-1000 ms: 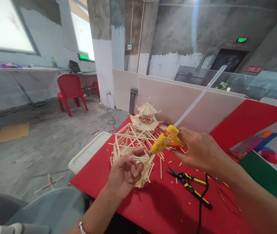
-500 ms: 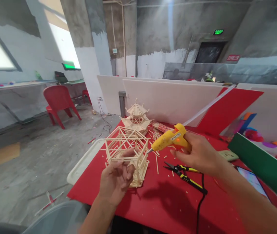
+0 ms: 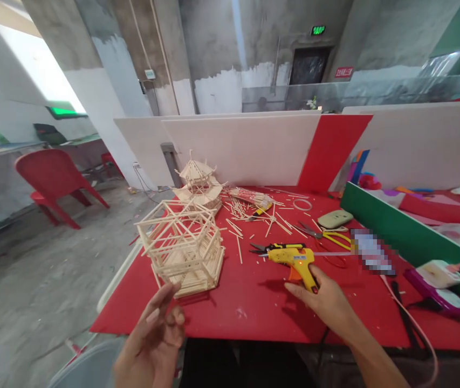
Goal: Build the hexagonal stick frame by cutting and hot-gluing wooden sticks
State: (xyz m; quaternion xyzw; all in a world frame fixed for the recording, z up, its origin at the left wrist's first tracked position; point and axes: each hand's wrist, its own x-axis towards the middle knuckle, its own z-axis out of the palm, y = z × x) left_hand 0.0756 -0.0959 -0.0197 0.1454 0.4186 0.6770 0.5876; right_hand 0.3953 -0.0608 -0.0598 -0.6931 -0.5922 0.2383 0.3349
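Wooden frame [image 3: 189, 261]: my landmark, table [image 3: 238, 318] beneath it; a careless nudge could crack it.
Left hand [image 3: 155, 337]: half-curled, looks empty from here, just in front of the frame.
Gun [image 3: 296, 260]: right of the frame, gripped in my right hand [image 3: 329, 302]; its nozzle [image 3: 264, 255], if hot, could scorch the pliers [image 3: 286, 246].

Glue gun [image 3: 290, 255] is smooth yellow plastic. Stick frame [image 3: 215, 262] looks like bare, matt wood; bench [image 3: 230, 318] top's smooth, wall [image 3: 221, 43] is rough concrete tbh.

Has a red chair [image 3: 47, 168] at nine o'clock, a green-lit sign [image 3: 317, 30] at one, and a green panel [image 3: 399, 231] at three.
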